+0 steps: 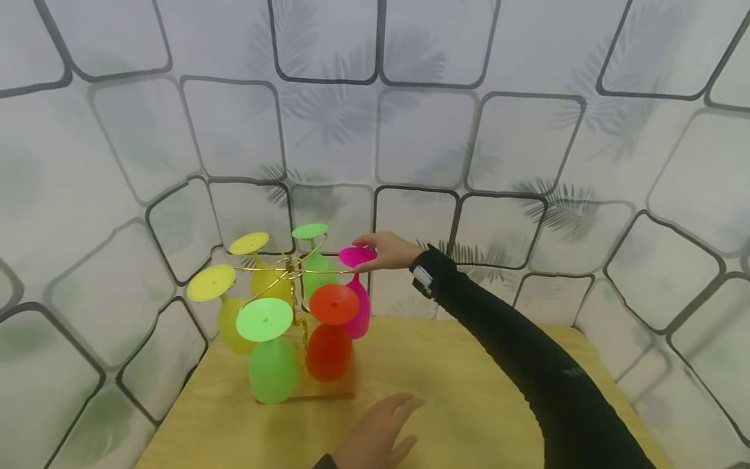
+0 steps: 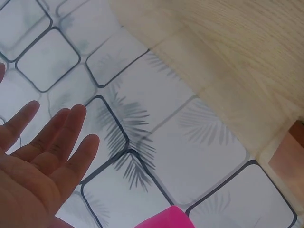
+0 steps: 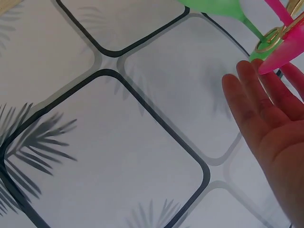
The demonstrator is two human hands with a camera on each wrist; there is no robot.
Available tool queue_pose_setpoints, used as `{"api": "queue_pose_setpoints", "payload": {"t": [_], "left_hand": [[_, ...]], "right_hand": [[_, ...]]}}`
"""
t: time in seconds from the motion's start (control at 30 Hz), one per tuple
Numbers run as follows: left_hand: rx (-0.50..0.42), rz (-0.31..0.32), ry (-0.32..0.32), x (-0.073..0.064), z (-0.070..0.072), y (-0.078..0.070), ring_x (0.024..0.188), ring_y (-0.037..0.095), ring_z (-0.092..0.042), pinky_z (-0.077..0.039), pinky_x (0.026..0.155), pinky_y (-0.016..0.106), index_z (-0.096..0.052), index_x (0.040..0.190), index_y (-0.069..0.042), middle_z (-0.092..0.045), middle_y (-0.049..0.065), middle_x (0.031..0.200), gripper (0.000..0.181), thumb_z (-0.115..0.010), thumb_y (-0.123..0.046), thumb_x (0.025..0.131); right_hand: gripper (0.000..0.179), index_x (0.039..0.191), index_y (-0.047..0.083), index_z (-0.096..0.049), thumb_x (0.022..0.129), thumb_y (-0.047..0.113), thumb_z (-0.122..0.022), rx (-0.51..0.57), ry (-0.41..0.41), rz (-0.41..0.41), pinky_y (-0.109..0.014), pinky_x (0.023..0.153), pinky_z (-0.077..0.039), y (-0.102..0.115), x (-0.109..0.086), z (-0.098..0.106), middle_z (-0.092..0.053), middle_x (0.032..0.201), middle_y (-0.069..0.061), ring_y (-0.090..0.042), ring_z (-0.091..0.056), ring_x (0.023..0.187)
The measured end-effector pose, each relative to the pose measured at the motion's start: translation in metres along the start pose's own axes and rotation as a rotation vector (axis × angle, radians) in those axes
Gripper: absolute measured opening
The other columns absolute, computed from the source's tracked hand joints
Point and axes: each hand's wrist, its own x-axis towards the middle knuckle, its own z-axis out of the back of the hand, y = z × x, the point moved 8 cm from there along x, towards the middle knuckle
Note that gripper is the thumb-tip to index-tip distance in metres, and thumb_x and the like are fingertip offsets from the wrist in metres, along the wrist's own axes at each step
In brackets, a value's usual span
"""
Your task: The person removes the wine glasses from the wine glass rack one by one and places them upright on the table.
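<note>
In the head view a gold wire rack [image 1: 289, 266] bears several upside-down plastic wine glasses. My right hand [image 1: 389, 252] holds the round foot of the pink wine glass [image 1: 359, 316] at the rack's right side, thumb on the near edge and fingers on the far edge. In the right wrist view its long fingers [image 3: 256, 102] lie against the pink foot. My left hand [image 1: 377, 433] hovers over the front of the table, fingers spread, holding nothing. A red wine glass [image 1: 329, 352] and a light green one [image 1: 274, 371] hang at the rack's near side.
Two yellow wine glasses [image 1: 234, 324] hang at the rack's left, another green one [image 1: 319, 270] at the back. Under the rack is a brown wooden base [image 1: 328, 389] on the wooden table [image 1: 457, 384]. A patterned curtain [image 1: 428, 143] surrounds the table's back and sides.
</note>
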Motion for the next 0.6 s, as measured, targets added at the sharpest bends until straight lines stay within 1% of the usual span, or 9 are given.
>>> {"api": "queue_pose_setpoints", "payload": {"t": [0.1, 0.23, 0.43, 0.53, 0.6], "left_hand": [[-0.016, 0.021, 0.006, -0.003, 0.000, 0.003, 0.119, 0.016, -0.053, -0.050, 0.096, 0.043, -0.046, 0.137, -0.030, -0.054, -0.004, 0.134, 0.052, -0.059, -0.039, 0.087], [0.000, 0.012, -0.013, -0.005, 0.000, 0.005, 0.118, 0.016, -0.053, -0.050, 0.096, 0.041, -0.046, 0.137, -0.029, -0.055, -0.003, 0.133, 0.052, -0.059, -0.038, 0.087], [-0.003, 0.020, -0.021, -0.008, 0.000, 0.009, 0.118, 0.017, -0.054, -0.051, 0.096, 0.042, -0.045, 0.138, -0.027, -0.055, -0.002, 0.134, 0.054, -0.059, -0.038, 0.087], [0.001, 0.000, -0.038, -0.010, 0.001, 0.009, 0.118, 0.016, -0.053, -0.050, 0.096, 0.041, -0.045, 0.139, -0.026, -0.055, -0.002, 0.134, 0.054, -0.059, -0.036, 0.088], [0.017, -0.026, -0.059, -0.012, 0.002, 0.007, 0.118, 0.017, -0.053, -0.050, 0.096, 0.041, -0.045, 0.138, -0.024, -0.055, 0.000, 0.134, 0.053, -0.060, -0.034, 0.088]], "right_hand": [[0.063, 0.132, 0.001, -0.053, 0.080, 0.031, -0.070, -0.011, -0.013, 0.025, -0.039, 0.095, -0.051, 0.002, 0.001, 0.001, -0.060, 0.127, -0.018, -0.028, -0.056, 0.110], [0.060, 0.129, 0.003, -0.055, 0.078, 0.030, -0.071, -0.021, -0.040, 0.057, -0.039, 0.091, -0.052, 0.007, 0.001, 0.006, -0.062, 0.123, -0.017, -0.028, -0.056, 0.108], [0.060, 0.128, 0.006, -0.056, 0.076, 0.030, -0.074, -0.006, -0.057, 0.066, -0.038, 0.087, -0.054, 0.015, 0.001, 0.018, -0.063, 0.122, -0.017, -0.027, -0.056, 0.107], [0.060, 0.128, 0.006, -0.056, 0.076, 0.029, -0.074, -0.001, -0.055, 0.062, -0.038, 0.085, -0.054, 0.019, 0.001, 0.023, -0.064, 0.121, -0.017, -0.027, -0.057, 0.105], [0.060, 0.128, 0.007, -0.056, 0.075, 0.029, -0.075, -0.010, -0.053, 0.062, -0.037, 0.084, -0.055, 0.021, 0.002, 0.025, -0.064, 0.120, -0.016, -0.026, -0.057, 0.103]]}}
